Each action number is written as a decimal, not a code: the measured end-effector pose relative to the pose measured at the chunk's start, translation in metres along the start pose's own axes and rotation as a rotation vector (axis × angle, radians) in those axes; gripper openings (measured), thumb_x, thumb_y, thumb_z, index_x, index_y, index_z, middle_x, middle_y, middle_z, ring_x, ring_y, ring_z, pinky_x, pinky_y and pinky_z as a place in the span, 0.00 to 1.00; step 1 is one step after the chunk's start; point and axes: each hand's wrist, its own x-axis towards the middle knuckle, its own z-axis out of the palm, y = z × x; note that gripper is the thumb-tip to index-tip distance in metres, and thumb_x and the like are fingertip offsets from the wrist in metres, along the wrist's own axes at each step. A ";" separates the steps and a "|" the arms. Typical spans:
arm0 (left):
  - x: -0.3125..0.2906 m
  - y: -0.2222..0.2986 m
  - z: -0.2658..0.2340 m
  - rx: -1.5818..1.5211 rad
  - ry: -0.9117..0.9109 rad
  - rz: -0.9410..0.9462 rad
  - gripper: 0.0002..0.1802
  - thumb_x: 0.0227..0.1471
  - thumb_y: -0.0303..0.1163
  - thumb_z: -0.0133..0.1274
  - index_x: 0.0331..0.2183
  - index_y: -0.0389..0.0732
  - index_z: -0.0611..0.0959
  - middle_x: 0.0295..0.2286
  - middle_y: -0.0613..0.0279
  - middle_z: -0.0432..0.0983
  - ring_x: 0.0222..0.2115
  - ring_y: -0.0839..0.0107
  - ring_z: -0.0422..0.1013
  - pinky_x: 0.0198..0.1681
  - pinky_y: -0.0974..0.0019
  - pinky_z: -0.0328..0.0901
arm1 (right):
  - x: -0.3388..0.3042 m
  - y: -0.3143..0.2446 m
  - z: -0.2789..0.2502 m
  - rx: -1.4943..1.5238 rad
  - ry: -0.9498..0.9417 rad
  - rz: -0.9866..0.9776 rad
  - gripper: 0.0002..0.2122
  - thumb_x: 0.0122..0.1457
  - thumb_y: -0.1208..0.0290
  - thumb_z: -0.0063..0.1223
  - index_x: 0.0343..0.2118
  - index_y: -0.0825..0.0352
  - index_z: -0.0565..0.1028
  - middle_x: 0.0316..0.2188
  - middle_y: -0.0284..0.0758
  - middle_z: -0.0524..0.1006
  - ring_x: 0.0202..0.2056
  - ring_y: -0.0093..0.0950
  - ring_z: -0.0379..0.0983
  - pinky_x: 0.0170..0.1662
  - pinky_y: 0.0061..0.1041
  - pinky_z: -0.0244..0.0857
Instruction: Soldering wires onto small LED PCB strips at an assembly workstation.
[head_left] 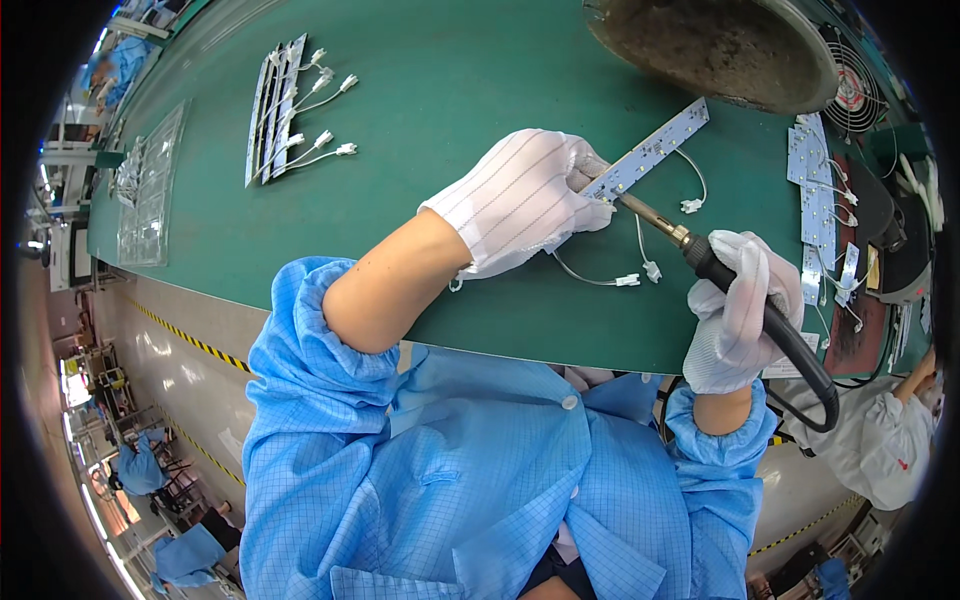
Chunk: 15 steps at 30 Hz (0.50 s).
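Observation:
My left hand point(530, 200), in a white striped glove, is closed around a narrow white LED circuit board point(655, 145) held above the green table. Short white wires with white plugs point(691, 205) hang off the board. In my gloved right hand point(745, 310) is a soldering iron point(705, 262) with a black handle and a cable curving down. Its metal tip reaches the board just beside my left fingertips; whether it touches cannot be made out. Part of the board's lower end is hidden behind my left hand.
At the left lie a stack of LED strips point(268, 110) with plugs and a clear plastic tray point(148, 200). A large dark round hood point(720, 50) overhangs the far side, near a fan point(852, 88). More boards point(815, 190) lie at the right. A person in white point(870, 445) is at the lower right.

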 end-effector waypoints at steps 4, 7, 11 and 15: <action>0.001 0.000 -0.002 -0.030 -0.045 -0.050 0.19 0.42 0.37 0.56 0.32 0.30 0.79 0.25 0.49 0.76 0.27 0.58 0.73 0.33 0.64 0.67 | -0.003 -0.001 -0.003 0.020 0.003 0.109 0.14 0.55 0.78 0.49 0.44 0.72 0.66 0.33 0.41 0.74 0.32 0.32 0.73 0.35 0.24 0.71; 0.002 0.000 -0.002 -0.071 -0.075 -0.164 0.19 0.43 0.37 0.55 0.33 0.30 0.79 0.26 0.49 0.76 0.28 0.59 0.73 0.33 0.64 0.67 | -0.002 -0.003 -0.003 0.078 -0.010 0.105 0.14 0.55 0.79 0.49 0.45 0.72 0.66 0.33 0.41 0.74 0.32 0.32 0.73 0.36 0.25 0.71; 0.000 -0.001 -0.002 0.004 -0.064 -0.042 0.20 0.43 0.36 0.56 0.34 0.29 0.78 0.27 0.48 0.76 0.28 0.59 0.74 0.33 0.65 0.68 | -0.004 -0.004 -0.005 0.218 -0.061 0.228 0.14 0.54 0.82 0.48 0.45 0.72 0.66 0.33 0.41 0.73 0.33 0.31 0.73 0.38 0.27 0.70; 0.001 -0.003 -0.001 -0.005 -0.066 -0.044 0.20 0.42 0.37 0.56 0.34 0.30 0.78 0.28 0.48 0.76 0.29 0.60 0.74 0.35 0.66 0.68 | -0.007 -0.002 0.001 0.150 -0.007 0.117 0.15 0.55 0.82 0.46 0.46 0.70 0.67 0.34 0.41 0.73 0.34 0.33 0.73 0.39 0.28 0.70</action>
